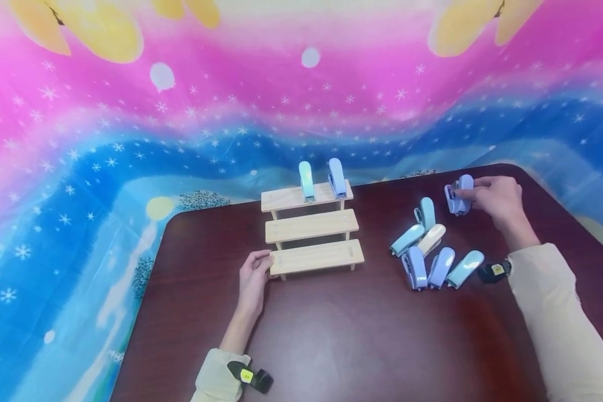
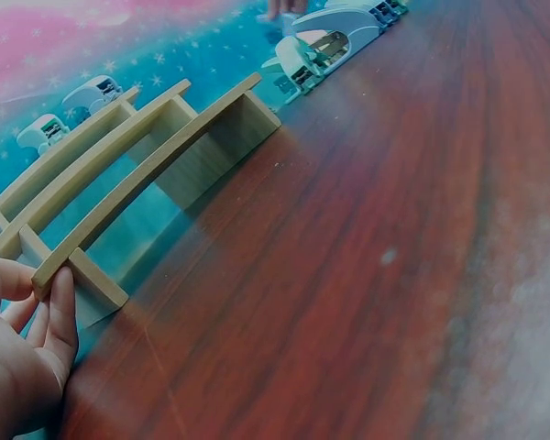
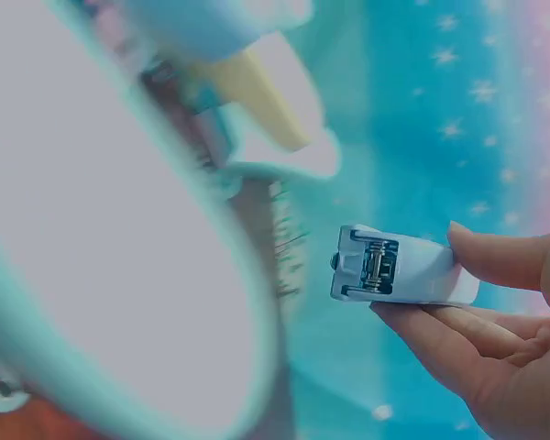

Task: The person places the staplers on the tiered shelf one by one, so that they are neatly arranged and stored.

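My right hand point(image 1: 498, 200) pinches a lavender stapler point(image 1: 463, 192) near the table's back right. In the right wrist view the same stapler point(image 3: 412, 270) sits between thumb and fingers, one end with its metal mechanism facing the camera. My left hand point(image 1: 254, 273) grips the left end of the lowest board of a three-step wooden rack point(image 1: 316, 258); the left wrist view shows the thumb and fingers point(image 2: 62, 316) around that board's corner. On the rack's top step a mint stapler point(image 1: 306, 180) and a lavender stapler point(image 1: 337, 177) stand side by side.
Right of the rack lies a group of several staplers, among them a cream one point(image 1: 432, 239), a teal one point(image 1: 426, 213) and a lavender one point(image 1: 441, 267). A dark wooden table point(image 1: 341, 335) bears everything, with a patterned cloth point(image 1: 261, 111) behind it.
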Tool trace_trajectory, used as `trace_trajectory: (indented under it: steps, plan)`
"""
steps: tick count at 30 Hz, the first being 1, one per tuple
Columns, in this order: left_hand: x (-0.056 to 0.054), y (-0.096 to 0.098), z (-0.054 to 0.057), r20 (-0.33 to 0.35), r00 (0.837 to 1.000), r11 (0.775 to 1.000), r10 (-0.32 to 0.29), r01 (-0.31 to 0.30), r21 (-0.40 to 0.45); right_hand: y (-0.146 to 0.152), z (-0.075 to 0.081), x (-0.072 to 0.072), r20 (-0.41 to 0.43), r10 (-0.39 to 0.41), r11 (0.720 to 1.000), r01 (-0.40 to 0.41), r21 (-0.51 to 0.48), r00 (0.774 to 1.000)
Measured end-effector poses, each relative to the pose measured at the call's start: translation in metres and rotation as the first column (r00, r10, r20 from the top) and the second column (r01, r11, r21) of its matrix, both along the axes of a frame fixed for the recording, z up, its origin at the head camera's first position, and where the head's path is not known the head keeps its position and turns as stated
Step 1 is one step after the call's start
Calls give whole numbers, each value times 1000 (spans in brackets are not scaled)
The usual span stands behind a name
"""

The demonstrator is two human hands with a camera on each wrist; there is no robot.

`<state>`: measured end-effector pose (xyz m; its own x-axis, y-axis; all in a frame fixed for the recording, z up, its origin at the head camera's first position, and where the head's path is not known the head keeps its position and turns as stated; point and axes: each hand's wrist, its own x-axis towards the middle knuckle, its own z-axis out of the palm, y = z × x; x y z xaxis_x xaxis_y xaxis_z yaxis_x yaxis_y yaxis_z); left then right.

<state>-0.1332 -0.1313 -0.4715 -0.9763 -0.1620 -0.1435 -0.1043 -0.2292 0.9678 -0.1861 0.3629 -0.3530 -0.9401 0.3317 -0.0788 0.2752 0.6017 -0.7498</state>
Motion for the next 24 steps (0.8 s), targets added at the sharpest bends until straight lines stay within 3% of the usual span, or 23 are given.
trace_trajectory:
  steps: [14, 24]
  plan:
    - [0, -2, 2, -5, 1000, 1000, -3, 3, 18, -24, 63, 2, -137, 12, 978, -40, -206, 991]
    - [-1, -2, 1, -6, 1000, 999, -13, 13, 38, -48, 85, -1, -151, 10, 971, -45, -233, 989]
